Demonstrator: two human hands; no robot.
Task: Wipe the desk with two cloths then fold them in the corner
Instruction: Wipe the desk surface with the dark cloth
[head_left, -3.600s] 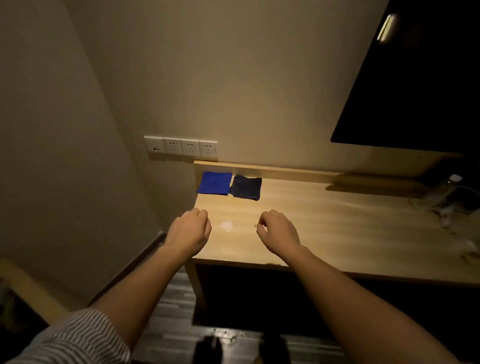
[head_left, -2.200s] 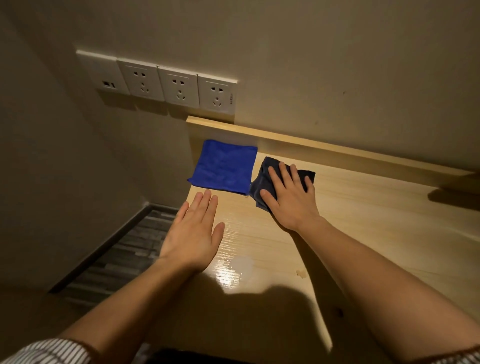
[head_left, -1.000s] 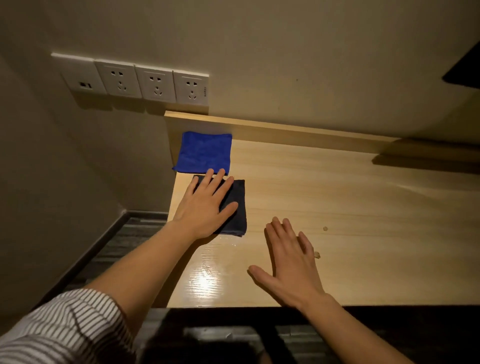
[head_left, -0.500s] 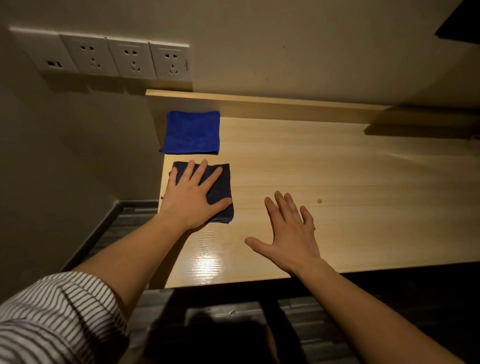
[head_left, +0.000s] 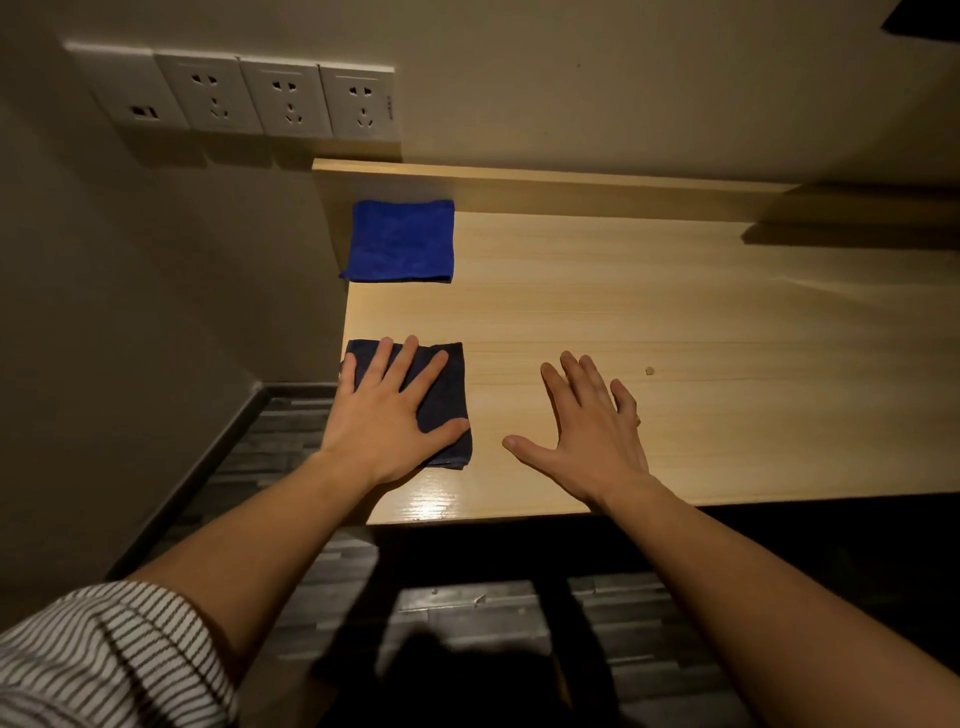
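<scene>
A folded bright blue cloth (head_left: 399, 241) lies in the far left corner of the light wooden desk (head_left: 675, 322). A folded dark navy cloth (head_left: 445, 395) lies near the desk's left front edge. My left hand (head_left: 387, 413) presses flat on the navy cloth with fingers spread, covering most of it. My right hand (head_left: 587, 431) is open with fingers spread, palm down just over or on the bare desk to the right of the navy cloth; I cannot tell whether it touches. It holds nothing.
A row of white wall sockets (head_left: 260, 98) sits above the desk's left end. A raised wooden back ledge (head_left: 571, 179) runs along the wall. A small crumb (head_left: 649, 371) lies on the desk right of my right hand. Grey floor (head_left: 291, 431) shows left of the desk.
My left hand has slid the navy cloth toward the front edge, away from the blue cloth. My right hand stays open beside it. Earlier my right hand had moved the navy cloth out of the corner.
</scene>
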